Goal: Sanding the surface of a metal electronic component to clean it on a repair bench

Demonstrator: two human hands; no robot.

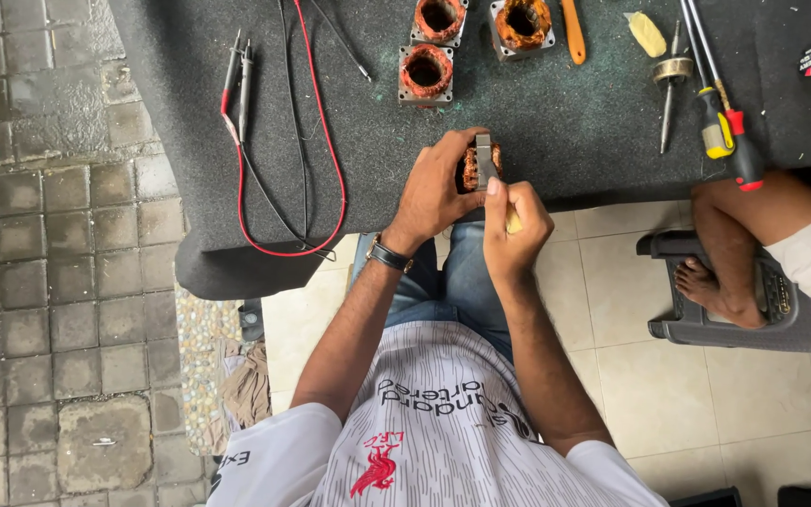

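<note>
A small motor coil (pixel 474 166), a block wound with copper wire, sits at the near edge of the dark mat (pixel 556 131) just above the middle of the frame. The left hand (pixel 438 192) wraps around its left side, fingers curled over the top, holding it firmly. The right hand (pixel 515 225) is closed around a tool with a pale yellow handle; its flat grey blade (pixel 483 160) stands upright against the face of the coil, with the thumb pressed at its base. A dark watch (pixel 388 254) sits on the left wrist.

Above the hands, at the top centre of the frame, three more coils (pixel 426 71) of the same kind lie on the mat, one nearer and two at the upper edge. To their left, red and black test leads (pixel 241 84) with their wires loop down towards the mat's lower left edge. At the upper right lie an orange stick (pixel 573 33), a yellowish lump (pixel 648 35), a metal tool with a round collar (pixel 672 75), and two screwdrivers (pixel 725 127), one with a yellow grip and one with a red grip.

At the right edge of the frame, another person's bare leg and foot (pixel 720 282) rest on a grey plastic stool (pixel 706 324) on the pale tiled floor (pixel 650 394).
</note>
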